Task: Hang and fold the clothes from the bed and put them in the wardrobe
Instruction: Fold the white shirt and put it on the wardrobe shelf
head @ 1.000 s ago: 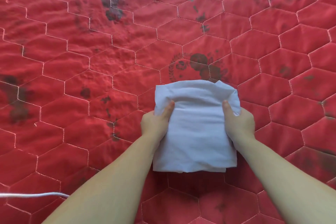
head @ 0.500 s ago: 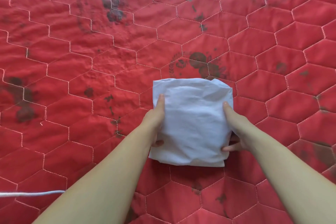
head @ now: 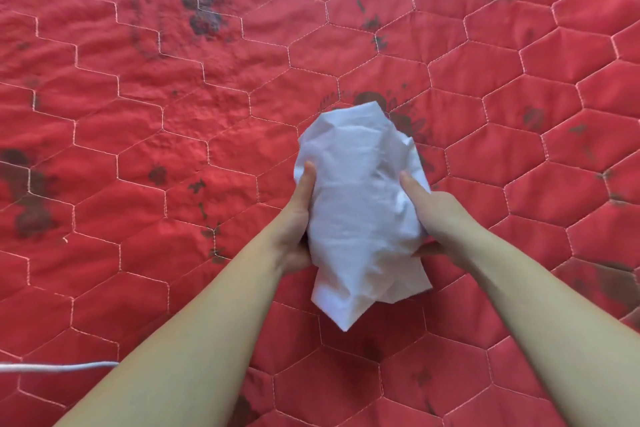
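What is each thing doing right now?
white cloth: folded into a bundle, gripped on both sides, lower corner hanging loose.
left hand: grips the cloth's left side.
right hand: grips the cloth's right side.
red quilt: spread flat.
white cord: lying on the quilt.

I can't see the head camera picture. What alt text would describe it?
Two bare hands, left hand and right hand, grip a folded white cloth from either side above a red quilted bedspread with hexagon stitching and dark printed marks. A white cord lies at lower left.

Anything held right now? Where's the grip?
White cloth, folded. Left hand grips its left side, right hand its right side, thumbs on top.
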The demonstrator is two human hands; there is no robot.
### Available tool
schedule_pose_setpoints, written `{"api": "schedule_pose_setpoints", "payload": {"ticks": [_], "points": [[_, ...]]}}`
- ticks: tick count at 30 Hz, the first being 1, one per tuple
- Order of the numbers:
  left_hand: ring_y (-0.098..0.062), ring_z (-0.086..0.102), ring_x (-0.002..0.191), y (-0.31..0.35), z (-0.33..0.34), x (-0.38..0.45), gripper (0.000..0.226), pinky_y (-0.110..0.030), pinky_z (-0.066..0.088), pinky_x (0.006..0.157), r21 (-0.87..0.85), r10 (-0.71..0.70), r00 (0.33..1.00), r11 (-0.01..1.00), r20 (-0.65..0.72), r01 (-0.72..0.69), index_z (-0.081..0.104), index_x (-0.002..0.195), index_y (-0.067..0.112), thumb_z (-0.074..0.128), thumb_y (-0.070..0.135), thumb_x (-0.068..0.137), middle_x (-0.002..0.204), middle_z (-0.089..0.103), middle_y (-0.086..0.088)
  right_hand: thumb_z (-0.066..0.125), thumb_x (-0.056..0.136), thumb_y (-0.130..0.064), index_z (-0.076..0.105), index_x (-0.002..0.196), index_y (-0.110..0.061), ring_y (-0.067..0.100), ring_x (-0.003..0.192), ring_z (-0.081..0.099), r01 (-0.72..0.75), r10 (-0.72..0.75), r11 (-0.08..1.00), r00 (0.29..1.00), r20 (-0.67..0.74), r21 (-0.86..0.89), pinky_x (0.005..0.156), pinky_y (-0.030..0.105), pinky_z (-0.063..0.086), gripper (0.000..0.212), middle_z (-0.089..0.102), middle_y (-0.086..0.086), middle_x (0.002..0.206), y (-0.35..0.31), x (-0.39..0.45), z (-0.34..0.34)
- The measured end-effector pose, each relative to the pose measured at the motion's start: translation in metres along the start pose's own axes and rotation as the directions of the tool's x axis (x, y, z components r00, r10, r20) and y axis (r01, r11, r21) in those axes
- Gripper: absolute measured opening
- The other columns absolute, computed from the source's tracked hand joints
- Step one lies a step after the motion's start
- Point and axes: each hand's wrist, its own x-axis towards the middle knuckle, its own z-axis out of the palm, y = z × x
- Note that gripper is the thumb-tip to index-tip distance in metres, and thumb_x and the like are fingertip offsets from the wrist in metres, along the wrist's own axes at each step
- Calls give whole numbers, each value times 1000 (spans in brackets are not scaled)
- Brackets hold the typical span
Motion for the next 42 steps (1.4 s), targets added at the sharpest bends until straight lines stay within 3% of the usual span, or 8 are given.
{"api": "schedule_pose_setpoints", "payload": {"ticks": [5,9,14,19,24,28,33,42], "points": [[-22,69,105,-6,-17,9,51,-36,55,88,134,105,970,988,-221,-77,67,120,13,70,43,78,114,72,-9,46,78,-74,66,93,-12,36,92,64,91,-252,844,937,-241,-529,79,45,54,67,69,12,99,13,18,-18],[-26,68,104,-12,-26,17,32,-37,56,88,209,221,887,967,-406,-146,68,111,11,75,26,83,109,73,-10,46,73,-79,65,94,-16,35,97,62,32,-267,767,924,-274,-641,74,39,48,69,68,8,100,24,13,-17],[-19,71,96,-9,-25,17,28,-29,57,75,230,212,891,965,-401,-126,70,105,17,77,31,82,105,75,-3,69,59,-75,68,106,-13,25,93,65,40,-107,949,974,-201,-313,79,38,54,77,69,2,102,21,11,-9],[-15,72,87,-5,-25,12,37,-25,55,61,218,155,909,973,-387,-73,68,110,15,76,37,81,100,76,-1,84,69,-45,67,110,-10,16,85,67,-64,64,998,996,59,-12,68,29,52,57,71,0,98,11,11,-5],[-21,70,102,2,-38,3,58,-37,55,89,155,42,960,988,-278,2,69,118,13,76,48,72,109,74,-5,79,77,-28,71,109,-7,22,94,72,13,-39,988,985,166,154,87,35,56,39,75,6,102,11,7,-2],[-20,69,104,9,-31,-9,57,-36,54,87,94,54,980,995,-191,-37,69,117,17,68,50,71,114,73,-5,69,83,-25,68,113,-8,21,88,73,-18,-99,922,955,280,387,70,31,60,35,74,10,104,5,-9,-2],[-20,69,105,45,-3,-44,60,-34,57,84,98,205,962,977,-183,-189,67,120,13,64,54,76,114,72,-6,66,83,-26,66,117,-7,22,85,73,81,-215,865,951,220,496,64,32,60,39,74,10,104,-39,-43,-3],[-26,72,87,186,79,-229,56,-36,61,69,200,550,815,832,-180,-517,68,112,6,70,49,77,105,74,-13,60,89,-51,66,109,-4,30,88,73,417,-468,784,884,-4,460,71,41,60,52,75,15,99,-205,-220,-21]]}}
